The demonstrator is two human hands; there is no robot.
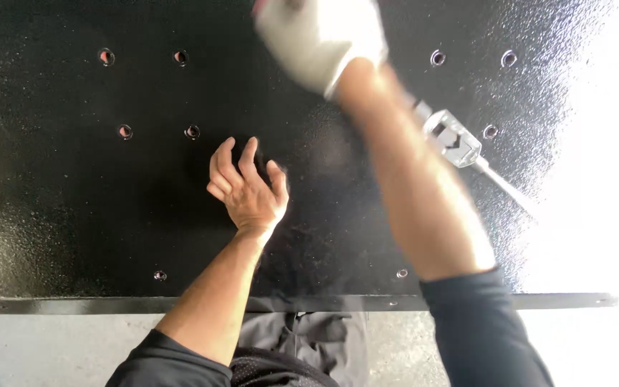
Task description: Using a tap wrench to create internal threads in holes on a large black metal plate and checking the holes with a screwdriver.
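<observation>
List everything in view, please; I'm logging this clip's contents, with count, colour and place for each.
metal panel: one, glossy black, fills most of the view
bolt holes: about a dozen, small and round, scattered across the panel
tool: one, silvery with a thin shaft, lying on the panel's right side
floor: grey, below the panel's edge
left hand: bare, fingers resting on the panel centre
right hand: white glove, blurred, at top centre; grip unclear
sleeves: two, dark, bottom
</observation>
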